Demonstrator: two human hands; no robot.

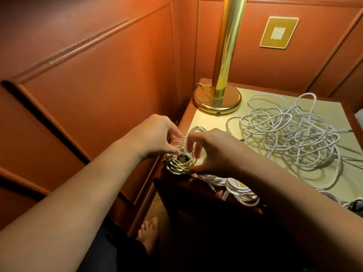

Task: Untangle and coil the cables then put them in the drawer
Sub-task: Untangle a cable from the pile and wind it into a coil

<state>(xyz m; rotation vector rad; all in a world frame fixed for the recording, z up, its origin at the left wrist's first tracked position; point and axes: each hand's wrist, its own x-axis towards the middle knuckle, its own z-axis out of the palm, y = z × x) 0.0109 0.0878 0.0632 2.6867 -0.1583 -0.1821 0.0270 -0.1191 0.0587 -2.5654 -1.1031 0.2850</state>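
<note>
Two bare forearms reach in from the bottom edge, and at their ends the fingers meet over one small job. The left hand [157,135] pinches a strand of the small, yellowish-white coiled cable [181,160] between thumb and forefinger, apparently to keep the loops from springing apart. The right hand [211,152] has its fingers [191,144] curled over the far side of the same coil, with the thumb under the near rim; it seems to be feeding the loose plug end [184,137] through or around the loops to lock them. The coil hangs over the near left corner of the pale, cream-topped counter [214,119], probably so that it can drop straight down.

Just below the fingers lies the dark wooden open drawer [176,185], and in it rest several finished white coiled cables [239,191]. So part of the work looks done.

To the right of the fingers, well apart, sprawls the large tangled heap of white cables [290,134], not yet sorted. Beyond the fingers stands the polished brass lamp base [217,99], near the heap but not touching it.
</note>
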